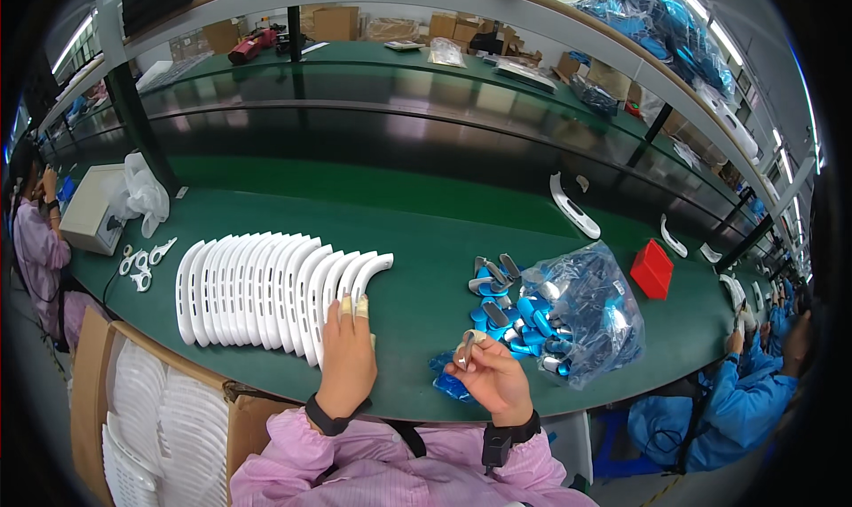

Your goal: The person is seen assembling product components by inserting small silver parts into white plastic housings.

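White curved plastic parts (257, 290) with slots stand side by side in a long row on the green table. My left hand (347, 361) lies at the row's right end, fingers stretched out over the last parts, with pale covers on some fingertips. My right hand (497, 381) is closed on a small shiny oval piece (464, 352), pinched between thumb and fingers. Just beyond it is a loose pile of blue and silver oval pieces (524, 323), partly inside a clear plastic bag (599, 316). Beside the right hand lies a crumpled blue film (450, 385).
White tape rolls (142, 260) and a beige box (96, 210) are at the left. A red bin (652, 269) and a lone white curved part (573, 207) sit at the right. An open carton (93, 400) holds more white parts. Co-workers sit on both sides.
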A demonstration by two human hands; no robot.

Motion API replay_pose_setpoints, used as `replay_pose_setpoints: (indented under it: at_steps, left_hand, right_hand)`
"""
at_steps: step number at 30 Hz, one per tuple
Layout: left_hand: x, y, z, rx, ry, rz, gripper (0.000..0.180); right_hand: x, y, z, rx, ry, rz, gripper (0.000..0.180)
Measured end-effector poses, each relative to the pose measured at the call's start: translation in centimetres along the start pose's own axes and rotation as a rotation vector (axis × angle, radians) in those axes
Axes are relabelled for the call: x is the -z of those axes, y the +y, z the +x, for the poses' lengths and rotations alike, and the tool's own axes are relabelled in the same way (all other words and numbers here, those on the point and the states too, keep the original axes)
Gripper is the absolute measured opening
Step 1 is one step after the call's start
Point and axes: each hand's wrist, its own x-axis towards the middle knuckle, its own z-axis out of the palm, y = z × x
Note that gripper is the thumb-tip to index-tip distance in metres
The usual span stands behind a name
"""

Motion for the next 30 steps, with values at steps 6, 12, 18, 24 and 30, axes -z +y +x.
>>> replay_pose_setpoints:
  at_steps: [6,12,18,24,30]
  left_hand:
    - [0.8,1.5,-0.3,-0.083,-0.118,0.01,0.071]
    - [0.5,1.2,-0.4,0.026,-0.118,-0.131,0.043]
    - [0.5,1.3,-1.1,0.113,-0.074,-0.621,0.03]
    - [3.1,2.6,-1.6,0.475,-0.401,-1.602,0.023]
    - [1.7,3.0,-3.1,0.478,-0.31,-1.618,0.016]
  right_hand:
    - [-1.0,-0.1,-0.1,0.066,0.055,-0.06,0.016]
    - [-1.6,0.1,-0.1,0.137,0.108,-0.219,0.016]
    - [-3.3,0.3,-0.2,0.133,0.102,-0.262,0.017]
    - [-2.9,0.8,-0.2,0.157,0.079,-0.271,0.02]
    - [-3.6,2.2,-0.3,0.204,0.151,-0.331,0.022]
